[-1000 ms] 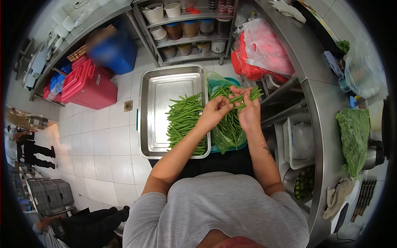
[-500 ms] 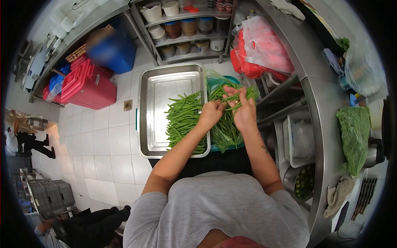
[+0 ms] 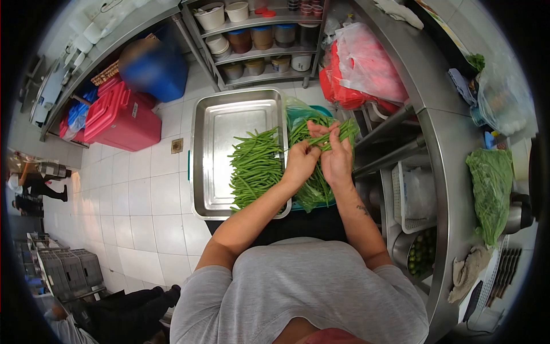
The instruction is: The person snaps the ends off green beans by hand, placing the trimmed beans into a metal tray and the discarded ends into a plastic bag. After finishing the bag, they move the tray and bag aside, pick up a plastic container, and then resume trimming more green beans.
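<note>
One small bunch of slender, bright green beans [image 3: 348, 131] in the head view, clamped in the bare right hand [image 3: 337, 159], palm partly showing, thumb laid across, loose ends poking out to the upper right. Close beside, the bare left hand [image 3: 301, 164], curled, thumb and fingertips together at the opposite end of the bunch; cannot tell whether pinched on a bean. Below the hands, more long green beans [image 3: 319, 182] in an open, thin, translucent green plastic bag [image 3: 309, 200], with a teal plastic container [image 3: 322, 110] beneath.

Just left of the bag, a deep rectangular stainless-steel tray [image 3: 215, 149] with rounded corners, and inside, against its right side, a broad heap of slender green beans [image 3: 255, 169], mostly lying crosswise. To the right, a long stainless-steel bench [image 3: 442, 152] with a crumpled green plastic bag [image 3: 490, 195] and a bunched beige cloth [image 3: 470, 272] on top. Under the bench, a white perforated plastic basket [image 3: 397, 198] and a round metal bowl [image 3: 403, 250] of small round green fruit [image 3: 421, 252]. Beyond the tray, a metal shelf unit [image 3: 258, 24] bearing plastic tubs [image 3: 262, 38]; to the left, on a white-tiled floor [image 3: 169, 200], a pink-red lidded plastic box [image 3: 123, 123].
</note>
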